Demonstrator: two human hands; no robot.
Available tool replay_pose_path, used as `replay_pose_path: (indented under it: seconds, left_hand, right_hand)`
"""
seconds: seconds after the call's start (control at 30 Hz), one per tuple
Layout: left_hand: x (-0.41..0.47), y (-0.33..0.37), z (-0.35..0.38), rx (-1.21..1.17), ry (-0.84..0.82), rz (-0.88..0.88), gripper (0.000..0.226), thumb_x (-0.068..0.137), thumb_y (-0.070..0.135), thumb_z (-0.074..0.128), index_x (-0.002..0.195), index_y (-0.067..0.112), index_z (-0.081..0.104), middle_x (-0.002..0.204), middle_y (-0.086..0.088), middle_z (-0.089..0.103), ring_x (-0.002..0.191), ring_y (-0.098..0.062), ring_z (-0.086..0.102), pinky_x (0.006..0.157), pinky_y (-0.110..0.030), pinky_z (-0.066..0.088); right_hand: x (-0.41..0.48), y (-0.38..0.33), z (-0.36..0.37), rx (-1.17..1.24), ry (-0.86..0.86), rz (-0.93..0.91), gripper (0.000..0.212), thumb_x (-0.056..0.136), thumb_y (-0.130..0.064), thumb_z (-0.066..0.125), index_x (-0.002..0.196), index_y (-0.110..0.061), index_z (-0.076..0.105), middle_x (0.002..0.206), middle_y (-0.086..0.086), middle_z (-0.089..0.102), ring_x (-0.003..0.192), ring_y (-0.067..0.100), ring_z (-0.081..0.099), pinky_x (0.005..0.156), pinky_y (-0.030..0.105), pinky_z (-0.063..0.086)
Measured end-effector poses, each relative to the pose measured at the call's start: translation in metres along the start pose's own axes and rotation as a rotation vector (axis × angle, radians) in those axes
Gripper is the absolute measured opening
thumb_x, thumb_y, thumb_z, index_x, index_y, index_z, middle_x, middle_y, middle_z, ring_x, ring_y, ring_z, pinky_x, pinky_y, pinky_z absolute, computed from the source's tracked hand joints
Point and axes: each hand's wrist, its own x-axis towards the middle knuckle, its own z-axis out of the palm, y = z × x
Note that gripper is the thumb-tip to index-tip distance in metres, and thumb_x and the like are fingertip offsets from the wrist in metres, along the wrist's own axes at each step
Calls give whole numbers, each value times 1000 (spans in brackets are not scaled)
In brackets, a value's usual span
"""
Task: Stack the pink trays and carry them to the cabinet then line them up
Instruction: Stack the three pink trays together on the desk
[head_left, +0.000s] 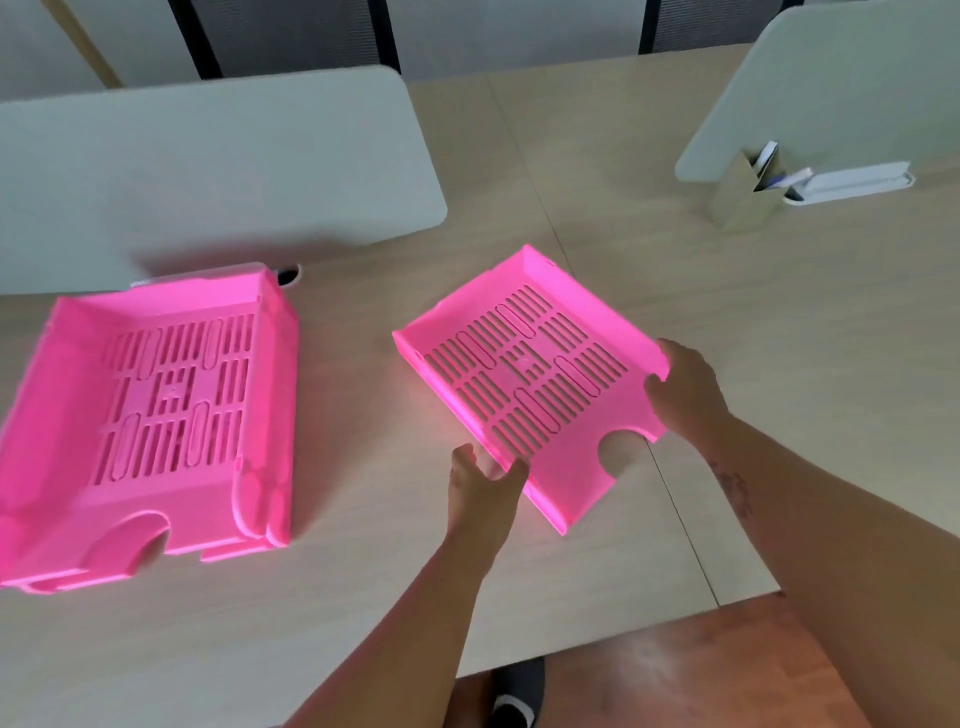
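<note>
Both hands, left (485, 480) and right (685, 389), grip one slotted pink plastic tray (530, 374); a pink stack (150, 415), count unclear, sits on the pale wooden tabletop (389, 561).

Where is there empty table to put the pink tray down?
Bare table lies between the held tray and the tray stack, and near the front edge. The far right corner is crowded by the pen holder.

Tilted pink tray (524, 374) right of pink stack (150, 410).
</note>
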Motion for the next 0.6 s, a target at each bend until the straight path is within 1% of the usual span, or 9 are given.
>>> replay_pose_path:
  seconds: [0.07, 0.13, 0.17, 0.23, 0.3, 0.37, 0.47, 0.53, 0.6]
  left_hand:
    - [-2, -2, 6, 26, 13, -3, 66, 90, 36, 65, 145, 15, 34, 136, 2, 50, 101, -14, 59, 81, -30, 51]
    - [-2, -2, 6, 86, 55, 29, 47, 95, 28, 58, 137, 13, 42, 105, 13, 53, 71, -5, 56, 59, -27, 53]
    - [-2, -3, 3, 116, 75, 44, 39, 96, 23, 54, 133, 12, 46, 94, 17, 52, 66, -6, 56, 52, -26, 52]
    - [-1, -6, -6, 142, 109, 49, 30, 95, 15, 51, 125, 11, 49, 88, 15, 54, 66, -11, 61, 44, -23, 46]
    - [-1, -9, -18, 171, 126, 52, 24, 93, 8, 49, 117, 10, 48, 98, 3, 61, 70, -8, 60, 46, -19, 46]
    - [0, -10, -32, 208, 147, 80, 18, 92, 3, 46, 110, 10, 45, 100, -5, 60, 71, -7, 58, 48, -22, 49]
    - [3, -5, -59, 249, 213, 150, 13, 91, 6, 46, 104, 9, 44, 89, -4, 57, 68, -14, 58, 59, -40, 59]
    - [6, 1, -75, 284, 251, 198, 11, 91, 9, 47, 101, 11, 44, 86, -3, 56, 67, -17, 59, 64, -46, 60]
    - [4, 8, -97, 279, 275, 253, 11, 91, 7, 49, 99, 12, 43, 84, -6, 57, 64, -19, 60, 61, -47, 61]
  right_hand:
    - [4, 10, 3, 6, -28, 16, 53, 86, -1, 45, 138, -11, 52, 126, 16, 61, 114, 36, 61, 88, 39, 54]
    - [6, 18, 5, -47, -27, 57, 52, 86, -4, 45, 137, -10, 51, 124, 19, 56, 112, 39, 59, 89, 47, 55]
    - [6, 22, 8, -71, -26, 90, 45, 87, -5, 45, 131, -8, 53, 120, 22, 54, 106, 39, 59, 86, 46, 54]
    - [0, 26, 15, -36, -54, 146, 24, 86, -3, 42, 106, -4, 55, 109, 23, 55, 83, 34, 57, 67, 35, 47]
    - [-10, 30, 26, -5, -86, 156, 23, 88, 3, 39, 100, -2, 59, 107, 26, 59, 72, 28, 54, 53, 22, 39]
    - [-24, 29, 37, 44, -73, 121, 34, 93, 3, 37, 117, 1, 62, 108, 25, 62, 74, 30, 60, 48, 22, 43]
    - [-51, 8, 38, 116, -41, 18, 38, 100, -1, 37, 132, 1, 57, 114, 20, 66, 86, 23, 59, 69, 29, 49]
    - [-62, -8, 33, 150, -37, -22, 38, 101, -2, 37, 135, 1, 55, 115, 20, 67, 86, 21, 56, 73, 27, 45]
    - [-76, -30, 28, 197, 0, -48, 38, 102, -2, 38, 135, 0, 56, 111, 18, 67, 86, 21, 56, 74, 26, 45]
